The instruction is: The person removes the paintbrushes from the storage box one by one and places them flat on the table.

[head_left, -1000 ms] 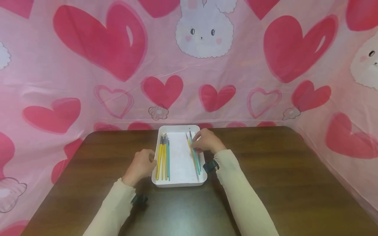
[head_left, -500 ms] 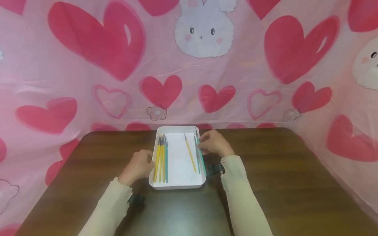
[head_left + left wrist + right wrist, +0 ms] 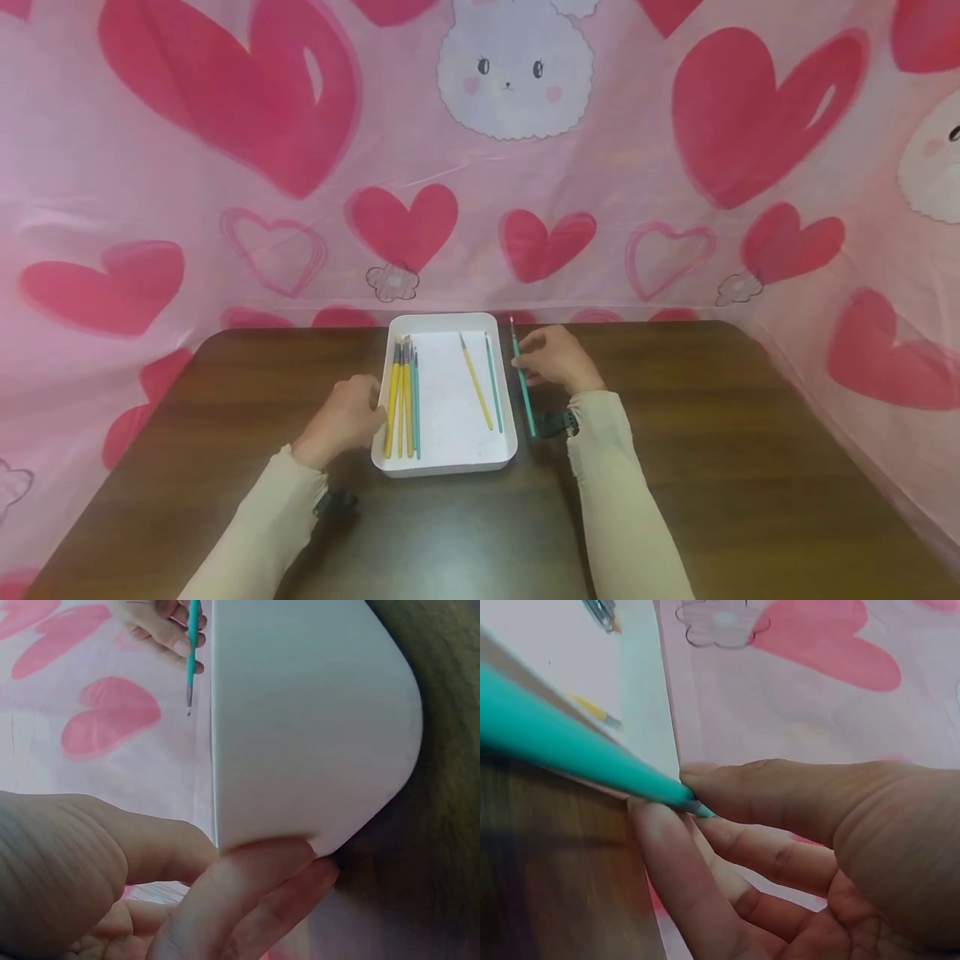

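Note:
My right hand [image 3: 557, 358] pinches a teal paintbrush [image 3: 524, 387] between thumb and fingertips, just right of the white tray [image 3: 450, 468]. The brush stands bristle end away from me. In the right wrist view its teal handle [image 3: 577, 746] runs close past the camera. At the tray's left side my left hand [image 3: 347, 421] grips the wall, thumb at the rim and fingers against the outer face [image 3: 315, 727]. Inside the tray, several yellow and teal paintbrushes [image 3: 401, 400] lie along the left. One yellow brush [image 3: 477, 383] and one thin teal brush [image 3: 493, 383] lie toward the right.
The tray stands on a dark wooden table [image 3: 705, 467], near its far edge. Behind and around the table hangs a pink cloth [image 3: 420, 158] printed with hearts and rabbits. Each wrist wears a dark strapped device [image 3: 553, 423].
The teal brush in my right hand has come out of the tray, over its right wall. The yellow and thin teal brushes on the right now lie apart. My left hand stays on the tray.

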Demonstrator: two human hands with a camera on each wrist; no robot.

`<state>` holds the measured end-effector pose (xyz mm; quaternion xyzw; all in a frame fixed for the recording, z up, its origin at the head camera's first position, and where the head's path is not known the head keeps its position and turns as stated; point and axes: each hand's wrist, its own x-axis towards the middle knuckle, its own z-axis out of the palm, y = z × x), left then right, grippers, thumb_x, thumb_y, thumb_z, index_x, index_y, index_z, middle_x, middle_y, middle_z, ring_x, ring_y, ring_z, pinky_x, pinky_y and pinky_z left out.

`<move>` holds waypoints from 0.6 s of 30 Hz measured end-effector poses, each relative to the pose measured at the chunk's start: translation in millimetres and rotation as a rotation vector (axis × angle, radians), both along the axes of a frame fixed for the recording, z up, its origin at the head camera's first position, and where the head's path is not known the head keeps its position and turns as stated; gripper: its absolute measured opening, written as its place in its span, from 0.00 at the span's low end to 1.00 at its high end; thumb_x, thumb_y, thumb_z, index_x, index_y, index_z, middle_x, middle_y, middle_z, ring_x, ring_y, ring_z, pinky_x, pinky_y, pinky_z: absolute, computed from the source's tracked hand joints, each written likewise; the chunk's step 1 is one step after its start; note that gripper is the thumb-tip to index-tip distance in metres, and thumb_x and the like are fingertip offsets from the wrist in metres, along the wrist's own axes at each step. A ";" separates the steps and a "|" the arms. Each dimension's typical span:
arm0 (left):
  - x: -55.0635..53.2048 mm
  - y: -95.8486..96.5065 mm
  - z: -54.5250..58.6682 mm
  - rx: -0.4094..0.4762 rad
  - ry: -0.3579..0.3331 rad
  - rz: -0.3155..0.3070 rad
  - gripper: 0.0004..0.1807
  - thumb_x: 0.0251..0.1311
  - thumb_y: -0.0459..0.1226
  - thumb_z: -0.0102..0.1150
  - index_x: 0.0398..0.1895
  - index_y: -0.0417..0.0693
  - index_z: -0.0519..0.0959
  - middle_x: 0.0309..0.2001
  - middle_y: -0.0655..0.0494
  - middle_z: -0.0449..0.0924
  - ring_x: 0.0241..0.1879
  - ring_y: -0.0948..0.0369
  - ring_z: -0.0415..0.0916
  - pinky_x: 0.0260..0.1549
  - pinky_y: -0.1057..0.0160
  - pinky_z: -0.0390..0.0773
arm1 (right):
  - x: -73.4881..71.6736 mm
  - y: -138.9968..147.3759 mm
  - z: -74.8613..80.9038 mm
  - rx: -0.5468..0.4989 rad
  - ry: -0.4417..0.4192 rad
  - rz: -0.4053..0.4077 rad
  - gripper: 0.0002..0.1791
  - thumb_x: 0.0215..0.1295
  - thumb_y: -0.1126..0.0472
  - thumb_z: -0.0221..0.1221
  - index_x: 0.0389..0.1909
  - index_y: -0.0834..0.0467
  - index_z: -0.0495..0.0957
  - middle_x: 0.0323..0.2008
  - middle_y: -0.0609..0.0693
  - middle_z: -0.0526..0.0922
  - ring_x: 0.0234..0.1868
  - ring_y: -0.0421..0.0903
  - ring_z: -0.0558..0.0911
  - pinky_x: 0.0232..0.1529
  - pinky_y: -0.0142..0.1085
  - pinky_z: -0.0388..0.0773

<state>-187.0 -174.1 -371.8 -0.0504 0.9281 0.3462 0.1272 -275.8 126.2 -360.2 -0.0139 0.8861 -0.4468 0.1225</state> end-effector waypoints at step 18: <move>-0.3 0.9 -3.7 -0.036 0.035 -0.036 0.20 0.65 0.35 0.61 0.58 0.37 0.76 0.40 0.46 0.82 0.34 0.54 0.79 0.30 0.61 0.82 | -13.8 11.3 -28.3 0.029 -0.042 -0.083 0.08 0.60 0.66 0.69 0.36 0.66 0.82 0.32 0.57 0.85 0.23 0.45 0.85 0.32 0.38 0.87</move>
